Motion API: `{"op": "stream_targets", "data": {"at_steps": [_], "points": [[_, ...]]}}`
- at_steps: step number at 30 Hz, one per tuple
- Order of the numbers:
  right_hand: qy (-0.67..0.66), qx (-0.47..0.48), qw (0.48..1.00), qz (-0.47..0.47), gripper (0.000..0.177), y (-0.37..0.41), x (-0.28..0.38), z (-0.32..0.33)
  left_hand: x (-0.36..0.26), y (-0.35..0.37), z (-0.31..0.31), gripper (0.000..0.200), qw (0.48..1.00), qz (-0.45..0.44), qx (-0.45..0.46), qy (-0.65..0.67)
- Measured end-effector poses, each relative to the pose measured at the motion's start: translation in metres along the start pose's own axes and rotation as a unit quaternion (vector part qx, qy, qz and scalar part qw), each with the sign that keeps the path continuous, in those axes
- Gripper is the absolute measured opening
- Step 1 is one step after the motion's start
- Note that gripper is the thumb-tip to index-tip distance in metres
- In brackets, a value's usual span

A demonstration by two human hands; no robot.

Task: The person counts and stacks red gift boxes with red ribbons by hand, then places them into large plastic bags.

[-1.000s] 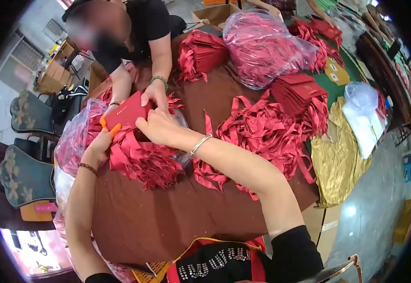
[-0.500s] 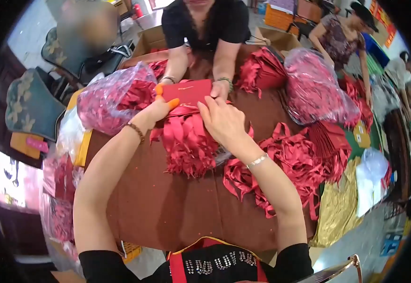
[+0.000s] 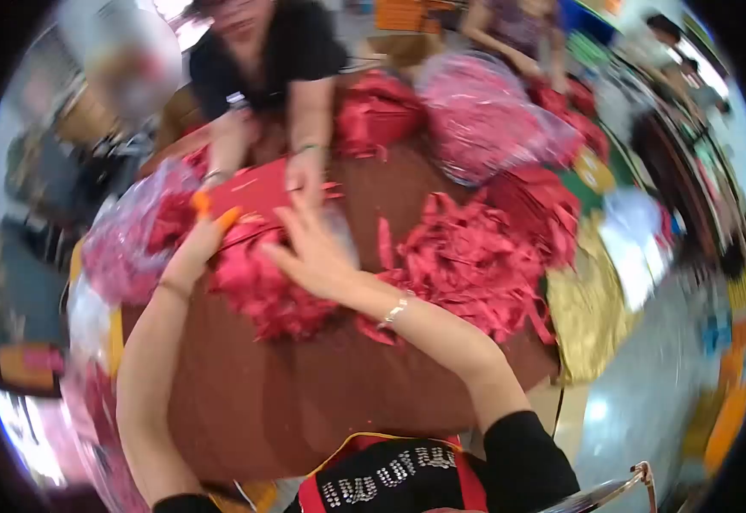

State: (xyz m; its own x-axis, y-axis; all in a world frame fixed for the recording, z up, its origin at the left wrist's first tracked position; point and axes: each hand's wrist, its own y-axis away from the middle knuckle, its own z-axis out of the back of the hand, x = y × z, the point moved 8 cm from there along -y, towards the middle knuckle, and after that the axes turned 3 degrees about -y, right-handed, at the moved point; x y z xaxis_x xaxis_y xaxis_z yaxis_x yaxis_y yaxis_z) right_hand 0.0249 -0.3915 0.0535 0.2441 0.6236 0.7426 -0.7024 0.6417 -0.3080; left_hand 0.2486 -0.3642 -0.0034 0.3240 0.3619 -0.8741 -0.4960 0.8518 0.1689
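Observation:
A stack of flat red cards or pouches (image 3: 257,188) with small gold lettering lies in front of me, with loose red ribbons (image 3: 275,295) hanging from its near side. My left hand (image 3: 198,239), orange covers on its thumb and a finger, grips the stack's left edge. Fingers spread, my right hand (image 3: 317,252) is over the right side of the ribbons; blur hides whether it touches them. Across the table, a co-worker's hand (image 3: 304,175) is at the stack's right edge, and their other arm reaches to its far left side.
On the brown tablecloth (image 3: 304,410) lie another heap of red ribboned pieces (image 3: 476,265) to the right and a red bundle (image 3: 379,115) farther back. Plastic bags of red pieces stand at the left (image 3: 138,235) and back right (image 3: 488,115). Gold cloth (image 3: 591,316) hangs at the right edge.
My view has swung right, so the scene shifts left and blurs. My right hand has come off the stack's near right edge, its fingers more spread. My left hand keeps its grip.

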Motion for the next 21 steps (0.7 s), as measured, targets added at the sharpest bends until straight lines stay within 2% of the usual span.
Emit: {"op": "stream_targets", "data": {"at_steps": [1, 2, 3, 4, 5, 6, 7, 9, 10, 12, 13, 15, 17, 19, 20, 21], "points": [[-0.015, 0.009, 1.000, 0.008, 0.065, 0.000, -0.005, -0.001, 0.011, 0.006, -0.007, 0.039, 0.983, 0.120, 0.086, 0.111], [-0.072, 0.012, 0.997, 0.015, 0.063, 0.000, -0.004, 0.006, -0.025, 0.015, -0.008, 0.038, 0.997, -0.030, 0.057, 0.048], [-0.128, 0.016, 0.991, 0.027, 0.062, 0.002, -0.001, 0.018, -0.019, 0.013, -0.010, 0.037, 0.993, 0.005, 0.070, 0.097], [-0.169, 0.007, 0.985, 0.012, 0.060, 0.008, -0.003, 0.036, -0.024, 0.016, -0.008, 0.036, 0.993, -0.017, 0.030, 0.116], [-0.213, 0.002, 0.977, 0.006, 0.058, 0.015, -0.004, 0.052, -0.045, 0.032, -0.004, 0.036, 0.997, -0.009, -0.050, 0.055], [-0.174, -0.027, 0.984, 0.028, 0.055, 0.019, -0.012, 0.074, -0.027, 0.009, 0.006, 0.038, 0.994, -0.091, -0.040, 0.043], [-0.156, -0.074, 0.985, 0.017, 0.045, 0.026, -0.021, 0.101, -0.011, -0.002, 0.021, 0.046, 0.994, -0.052, -0.088, -0.028], [-0.022, -0.167, 0.977, 0.129, 0.031, 0.028, -0.061, 0.146, -0.033, 0.017, 0.029, 0.054, 0.964, -0.094, -0.192, -0.159], [0.033, -0.196, 0.974, 0.108, 0.026, 0.030, -0.084, 0.178, -0.029, 0.016, 0.029, 0.054, 0.964, -0.101, -0.189, -0.157], [0.129, -0.243, 0.960, 0.056, 0.023, 0.045, -0.115, 0.251, -0.027, 0.013, 0.039, 0.054, 0.954, -0.180, -0.210, -0.119], [0.247, -0.306, 0.914, 0.103, 0.023, 0.053, -0.143, 0.276, -0.028, 0.013, 0.039, 0.054, 0.953, -0.184, -0.209, -0.117], [0.233, -0.227, 0.946, -0.013, 0.023, 0.062, -0.198, 0.317, -0.026, 0.008, 0.033, 0.051, 0.981, -0.137, -0.125, -0.050], [0.290, -0.175, 0.940, -0.041, 0.024, 0.072, -0.249, 0.345, -0.032, 0.012, 0.036, 0.047, 0.984, -0.108, -0.109, -0.095], [0.273, -0.168, 0.934, -0.155, 0.027, 0.082, -0.267, 0.372, -0.019, 0.005, 0.043, 0.041, 0.997, -0.048, -0.051, -0.008], [0.232, -0.205, 0.938, -0.154, 0.030, 0.088, -0.286, 0.386, -0.014, -0.002, 0.056, 0.034, 0.998, -0.016, -0.052, -0.031], [0.217, -0.208, 0.924, -0.238, 0.033, 0.092, -0.301, 0.398, -0.034, 0.006, 0.050, 0.034, 0.998, -0.017, -0.053, -0.033]]}}
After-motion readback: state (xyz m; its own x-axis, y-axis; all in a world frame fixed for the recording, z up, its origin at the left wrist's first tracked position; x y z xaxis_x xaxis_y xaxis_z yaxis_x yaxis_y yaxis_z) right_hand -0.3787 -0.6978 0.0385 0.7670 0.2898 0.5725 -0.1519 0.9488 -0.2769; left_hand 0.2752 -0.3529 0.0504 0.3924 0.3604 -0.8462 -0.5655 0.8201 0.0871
